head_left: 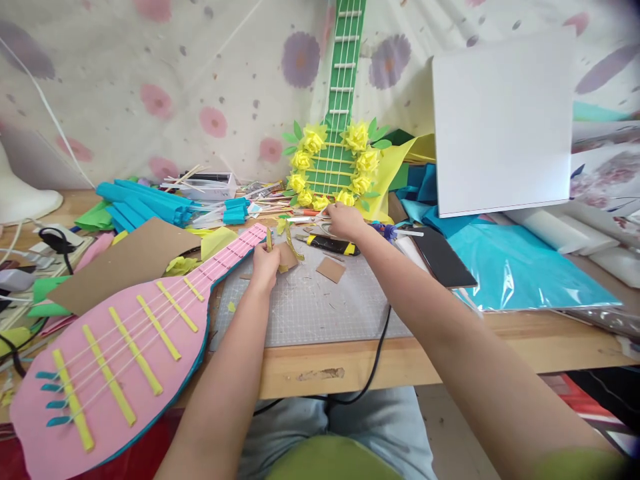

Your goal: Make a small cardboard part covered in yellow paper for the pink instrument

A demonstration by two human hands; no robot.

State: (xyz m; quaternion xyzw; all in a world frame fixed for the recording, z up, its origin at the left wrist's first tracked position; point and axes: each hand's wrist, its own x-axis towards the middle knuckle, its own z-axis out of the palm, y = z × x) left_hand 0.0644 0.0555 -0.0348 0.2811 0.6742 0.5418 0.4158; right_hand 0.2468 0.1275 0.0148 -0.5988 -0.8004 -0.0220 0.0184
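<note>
My left hand (265, 263) is closed on a small piece of brown cardboard (287, 255) with yellow-edged strips (294, 241) sticking up from it. Reaching further back, my right hand (346, 221) has its fingers pressed together. A pale loop, perhaps a scissors handle, shows at its fingertips; what they hold is too small to make out. Just below that hand lies a black and yellow utility knife (331, 244). A square cardboard scrap (331, 269) rests on the grey cutting mat (320, 313). Behind the hand stands a green paper guitar (340, 87) trimmed with yellow flowers.
At left, a pink paper guitar (120, 347) overhangs the table edge beside a cardboard sheet (125, 263). Blue paper rolls (147, 203) lie behind it. A blue glue gun (384, 231), black panel (443, 257), white board (503, 127) and turquoise packet (520, 267) are at right. A black cord (383, 343) crosses the front edge.
</note>
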